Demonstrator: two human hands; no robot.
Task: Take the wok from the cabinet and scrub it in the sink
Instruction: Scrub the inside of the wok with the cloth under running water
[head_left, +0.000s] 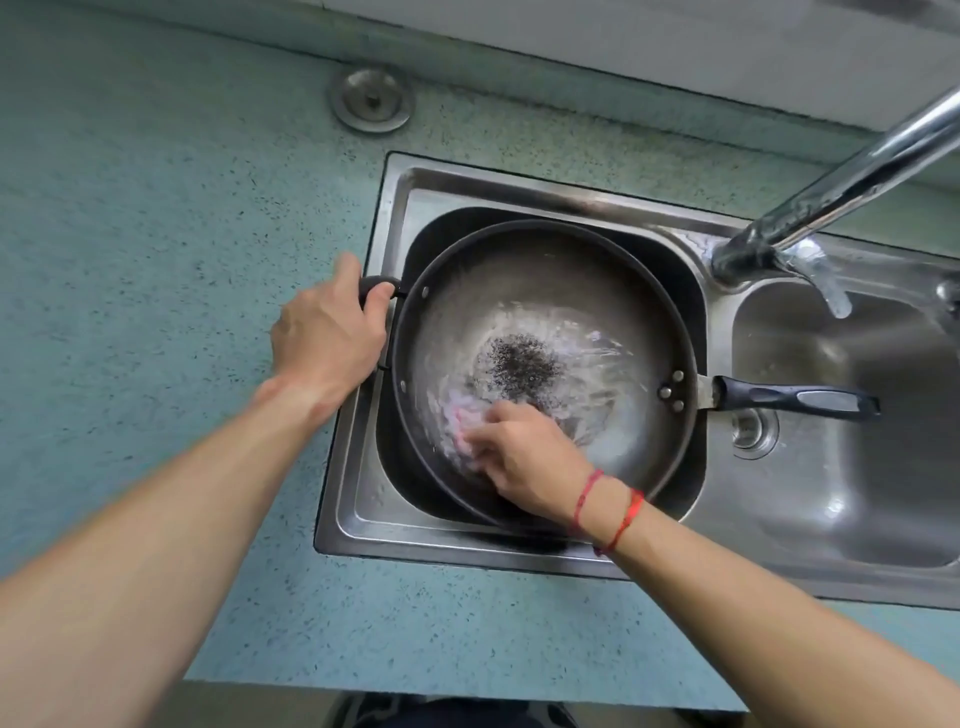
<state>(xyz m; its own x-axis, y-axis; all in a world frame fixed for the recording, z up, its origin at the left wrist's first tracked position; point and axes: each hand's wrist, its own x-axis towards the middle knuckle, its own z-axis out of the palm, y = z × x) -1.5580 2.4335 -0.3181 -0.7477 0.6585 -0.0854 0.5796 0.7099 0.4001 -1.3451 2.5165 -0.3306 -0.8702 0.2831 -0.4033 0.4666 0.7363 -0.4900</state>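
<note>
A dark round wok lies in the left basin of a steel double sink, with water and a dark speckled patch at its bottom. Its long black handle points right, over the divider. My left hand grips the small loop handle on the wok's left side. My right hand, red strings on its wrist, presses a pink scrubbing cloth against the wok's inner near wall. The cloth is mostly hidden under my fingers and blurred.
A chrome faucet reaches in from the upper right, water running from its spout into the right basin. A round metal drain stopper lies on the blue-green counter behind the sink. The counter's front edge runs below.
</note>
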